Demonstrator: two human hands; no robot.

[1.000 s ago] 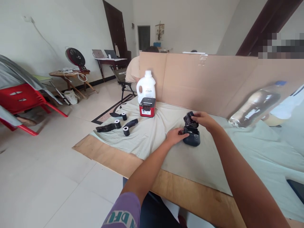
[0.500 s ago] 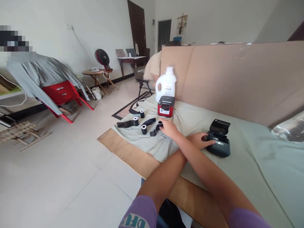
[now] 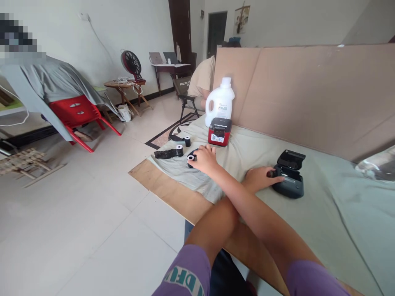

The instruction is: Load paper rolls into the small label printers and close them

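My arms are crossed over the cloth-covered table (image 3: 324,213). My right hand (image 3: 204,159) reaches left and curls over a small paper roll (image 3: 191,158) in black wrap. My left hand (image 3: 260,176) grips the left end of a dark label printer (image 3: 289,185), thumb on its top; the printer's lid stands open. Two more rolls (image 3: 179,149) (image 3: 187,140) and a black wrapper (image 3: 164,154) lie just left of my right hand.
A red label printer (image 3: 219,132) and a white jug (image 3: 219,102) stand at the back beside a cardboard wall (image 3: 308,90). A person sits behind the wall (image 3: 202,76). A red chair (image 3: 77,113), a fan (image 3: 131,63) and a side table are across the floor.
My right hand crossed from the dark printer to the rolls on the left and has closed over one. My left hand stayed on the printer, whose lid remains open.
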